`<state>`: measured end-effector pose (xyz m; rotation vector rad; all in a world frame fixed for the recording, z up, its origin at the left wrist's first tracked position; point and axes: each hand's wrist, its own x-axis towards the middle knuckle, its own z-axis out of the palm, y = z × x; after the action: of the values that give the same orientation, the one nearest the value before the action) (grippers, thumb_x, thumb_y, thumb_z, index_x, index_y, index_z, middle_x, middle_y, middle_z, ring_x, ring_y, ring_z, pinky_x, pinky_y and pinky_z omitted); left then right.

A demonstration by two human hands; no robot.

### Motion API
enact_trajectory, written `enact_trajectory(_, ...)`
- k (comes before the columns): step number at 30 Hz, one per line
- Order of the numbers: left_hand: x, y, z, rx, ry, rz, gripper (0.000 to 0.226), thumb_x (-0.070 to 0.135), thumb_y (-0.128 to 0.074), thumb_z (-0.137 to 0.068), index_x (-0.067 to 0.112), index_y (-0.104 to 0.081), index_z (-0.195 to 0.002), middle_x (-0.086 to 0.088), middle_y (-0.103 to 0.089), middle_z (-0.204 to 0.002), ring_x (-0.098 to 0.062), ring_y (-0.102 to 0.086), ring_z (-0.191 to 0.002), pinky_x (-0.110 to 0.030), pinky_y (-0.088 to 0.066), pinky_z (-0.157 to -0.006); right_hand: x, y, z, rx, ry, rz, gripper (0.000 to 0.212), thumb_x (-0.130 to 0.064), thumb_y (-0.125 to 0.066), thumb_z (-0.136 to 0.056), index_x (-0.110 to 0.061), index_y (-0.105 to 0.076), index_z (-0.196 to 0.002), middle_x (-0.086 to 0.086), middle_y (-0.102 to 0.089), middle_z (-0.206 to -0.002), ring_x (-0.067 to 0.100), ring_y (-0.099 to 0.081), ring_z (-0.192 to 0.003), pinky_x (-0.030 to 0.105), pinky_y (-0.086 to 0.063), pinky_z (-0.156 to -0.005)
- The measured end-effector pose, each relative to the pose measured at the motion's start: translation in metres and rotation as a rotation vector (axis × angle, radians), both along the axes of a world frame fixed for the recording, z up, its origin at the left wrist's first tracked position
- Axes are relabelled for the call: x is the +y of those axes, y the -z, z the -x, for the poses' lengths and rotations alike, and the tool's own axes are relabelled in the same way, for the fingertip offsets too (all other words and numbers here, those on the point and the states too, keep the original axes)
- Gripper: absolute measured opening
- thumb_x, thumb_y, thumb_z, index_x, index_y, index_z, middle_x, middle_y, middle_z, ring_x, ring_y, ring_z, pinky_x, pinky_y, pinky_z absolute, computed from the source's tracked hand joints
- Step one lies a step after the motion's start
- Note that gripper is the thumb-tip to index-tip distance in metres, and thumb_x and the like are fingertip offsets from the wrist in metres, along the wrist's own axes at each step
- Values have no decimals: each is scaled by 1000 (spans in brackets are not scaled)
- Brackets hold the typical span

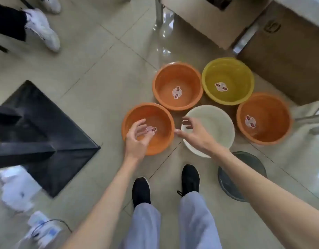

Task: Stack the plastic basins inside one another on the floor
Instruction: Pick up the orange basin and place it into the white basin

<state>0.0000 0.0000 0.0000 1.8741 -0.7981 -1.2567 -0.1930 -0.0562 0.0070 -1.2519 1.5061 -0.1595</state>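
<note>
Several plastic basins stand side by side on the tiled floor, none nested. A near orange basin [162,119] lies under my left hand [137,139], which hovers over it with fingers apart and empty. A white basin [219,126] sits to its right, and my right hand [194,133] reaches above its near-left rim, fingers spread, holding nothing. Behind them are a second orange basin [165,83] and a yellow basin [234,76]. A third orange basin [270,112] stands at the far right.
A black stand base [52,141] fills the floor to the left. A grey round lid or basin [227,182] lies near my right shoe. Cardboard boxes [284,56] and a metal table leg [159,11] stand behind. Another person's white shoes [45,31] are top left.
</note>
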Motion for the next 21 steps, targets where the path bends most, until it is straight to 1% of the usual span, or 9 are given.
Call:
enact_trajectory(2,-3,37,-3,-10,-232,-56,47,15,-69,-83,16,-59,-129,-5,-66,-119,-10,-64,-99,-23,-53,-91,-7,44,-23,-14,-12,-27,67,-36,-73,-87,-7,-43,-140,-1,-53,-122,12,-51,-111,17,-39,-85)
enact_trajectory(4,-3,77,-7,-57,-318,-133,53,17,-69,-84,19,-54,-135,-7,-60,-133,-15,-61,-112,-30,-48,-98,-17,91,-40,39,-45,-25,68,-38,-74,-85,-7,-43,-136,3,-57,-124,19,-56,-114,28,-46,-92)
enact_trajectory(6,-3,120,-13,-275,-188,-236,62,25,-69,-83,23,-46,-141,-3,-51,-144,-19,-52,-128,-31,-40,-103,-25,138,-54,142,-109,9,60,-31,-70,-88,-5,-41,-134,13,-57,-131,31,-56,-122,43,-47,-100)
enact_trajectory(8,-7,163,-25,-472,-82,-353,72,27,-67,-81,22,-37,-147,-3,-42,-151,-23,-42,-138,-37,-36,-109,-31,174,-64,258,-204,58,51,-20,-62,-91,-2,-40,-133,20,-52,-135,38,-51,-125,45,-44,-102)
enact_trajectory(11,-17,215,-52,-533,-263,-522,81,23,-69,-80,6,-30,-149,-15,-35,-154,-30,-32,-145,-40,-30,-113,-41,220,-78,373,-306,95,53,-14,-59,-91,1,-35,-137,25,-43,-141,40,-42,-131,46,-39,-104)
enact_trajectory(13,-15,249,-72,-479,-365,-668,82,23,-73,-80,-1,-34,-147,-21,-39,-152,-33,-37,-142,-40,-33,-113,-48,247,-86,481,-359,130,75,-15,-66,-87,3,-24,-146,29,-35,-146,42,-34,-137,46,-37,-109)
enact_trajectory(15,-6,279,-88,-319,-357,-754,67,29,-74,-80,-1,-52,-136,-22,-57,-138,-35,-54,-129,-43,-44,-106,-53,270,-90,569,-388,135,95,-16,-72,-83,5,-10,-152,35,-29,-148,47,-30,-139,48,-35,-111)
enact_trajectory(17,3,303,-95,-137,-355,-756,51,29,-74,-80,4,-63,-124,-17,-69,-122,-33,-66,-113,-49,-54,-95,-55,289,-90,590,-357,120,101,-13,-72,-84,3,-2,-154,34,-30,-147,48,-38,-134,49,-40,-105)
enact_trajectory(21,0,317,-80,-364,-476,-658,37,10,-64,-82,2,-65,-118,-22,-68,-121,-40,-66,-109,-42,-53,-95,-56,305,-83,530,-285,134,89,3,-60,-89,-4,-1,-155,26,-36,-140,45,-52,-119,46,-47,-91)
